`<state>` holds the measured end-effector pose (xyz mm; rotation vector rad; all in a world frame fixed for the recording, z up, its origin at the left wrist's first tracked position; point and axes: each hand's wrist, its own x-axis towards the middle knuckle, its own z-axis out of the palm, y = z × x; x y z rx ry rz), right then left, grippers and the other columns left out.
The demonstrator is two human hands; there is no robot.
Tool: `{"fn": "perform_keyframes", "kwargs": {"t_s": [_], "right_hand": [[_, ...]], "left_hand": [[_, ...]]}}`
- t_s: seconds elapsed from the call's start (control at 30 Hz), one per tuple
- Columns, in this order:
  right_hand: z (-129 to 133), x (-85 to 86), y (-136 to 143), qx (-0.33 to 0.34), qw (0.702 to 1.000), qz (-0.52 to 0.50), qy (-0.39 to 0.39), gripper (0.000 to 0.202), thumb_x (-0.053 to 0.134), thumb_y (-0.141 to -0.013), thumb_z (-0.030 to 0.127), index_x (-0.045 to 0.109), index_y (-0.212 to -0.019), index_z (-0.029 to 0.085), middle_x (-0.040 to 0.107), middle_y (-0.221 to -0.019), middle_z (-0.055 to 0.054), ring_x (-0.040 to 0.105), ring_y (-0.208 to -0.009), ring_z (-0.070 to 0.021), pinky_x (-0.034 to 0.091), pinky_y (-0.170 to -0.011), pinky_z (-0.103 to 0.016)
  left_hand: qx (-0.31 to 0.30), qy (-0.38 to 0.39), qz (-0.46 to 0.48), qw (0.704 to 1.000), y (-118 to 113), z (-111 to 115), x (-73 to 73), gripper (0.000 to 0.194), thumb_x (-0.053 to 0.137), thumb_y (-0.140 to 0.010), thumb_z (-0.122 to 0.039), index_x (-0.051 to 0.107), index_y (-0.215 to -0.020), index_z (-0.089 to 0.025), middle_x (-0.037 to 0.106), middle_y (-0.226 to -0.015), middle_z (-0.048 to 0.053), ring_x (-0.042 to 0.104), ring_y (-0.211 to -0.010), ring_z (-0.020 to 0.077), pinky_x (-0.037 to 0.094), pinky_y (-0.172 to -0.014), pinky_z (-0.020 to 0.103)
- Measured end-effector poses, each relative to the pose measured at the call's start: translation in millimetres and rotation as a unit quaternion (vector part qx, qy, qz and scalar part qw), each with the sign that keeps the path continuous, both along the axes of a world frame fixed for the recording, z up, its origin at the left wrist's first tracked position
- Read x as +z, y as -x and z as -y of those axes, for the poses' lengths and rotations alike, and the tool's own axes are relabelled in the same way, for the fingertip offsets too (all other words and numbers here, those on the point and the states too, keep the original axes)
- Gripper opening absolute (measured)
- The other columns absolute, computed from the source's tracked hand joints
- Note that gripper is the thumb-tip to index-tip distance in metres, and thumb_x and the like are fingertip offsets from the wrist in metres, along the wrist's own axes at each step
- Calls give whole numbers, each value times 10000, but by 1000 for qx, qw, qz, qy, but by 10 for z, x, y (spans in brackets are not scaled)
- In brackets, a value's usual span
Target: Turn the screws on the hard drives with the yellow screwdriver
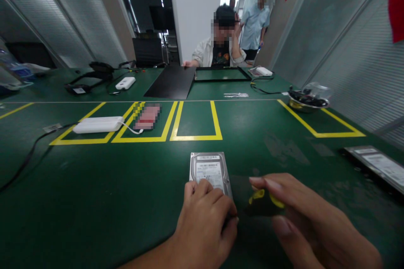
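A silver hard drive [208, 166] with a white label lies flat on the green table in front of me. My left hand [206, 214] rests over its near end, with the fingers curled onto it and covering that part. To the right of the drive, my right hand [303, 214] pinches a short black-and-yellow tool handle [265, 204] between thumb and fingers. Motion blurs this tool, and its exact kind and tip cannot be made out.
Another hard drive [378, 166] sits at the right edge. A metal bowl [307, 103] of dark parts stands behind it. Left are a white power bank [98, 124] and a phone [147, 117]. Across the table, a seated person touches a black panel [172, 83] beside a frame [222, 80].
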<state>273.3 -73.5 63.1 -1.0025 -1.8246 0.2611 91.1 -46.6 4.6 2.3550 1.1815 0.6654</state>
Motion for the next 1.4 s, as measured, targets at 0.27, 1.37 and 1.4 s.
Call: {"fn": "perform_keyframes", "kwargs": {"t_s": [0.27,1.37,1.4], "right_hand": [[-34,-10,-21,22,1000,11,-11,479,581,-841,47,578,-1280,239,607,-1080,-62,656,-908,-141,602,-713,-204],[-5,10,-32,-2,1000,12,-10,516,545,-869,88,546,-1354,265,650,-1157,-60,668,-1024,-193,616,-808,-274],[-1,7,-33,1,1000,16,-7,528,518,-878,86,526,-1374,267,647,-1184,-56,657,-1061,-199,611,-841,-290]], "left_hand": [[3,4,0,1000,-7,-4,2,82,673,-801,-207,593,-793,-222,659,-823,1,483,-893,252,255,-770,424],[3,18,-9,1000,0,-2,3,64,670,-810,-228,606,-810,-231,656,-831,-10,483,-902,246,248,-791,426],[2,19,-8,1000,0,-6,6,66,672,-806,-225,606,-812,-232,655,-832,-12,484,-905,246,249,-792,426]]}}
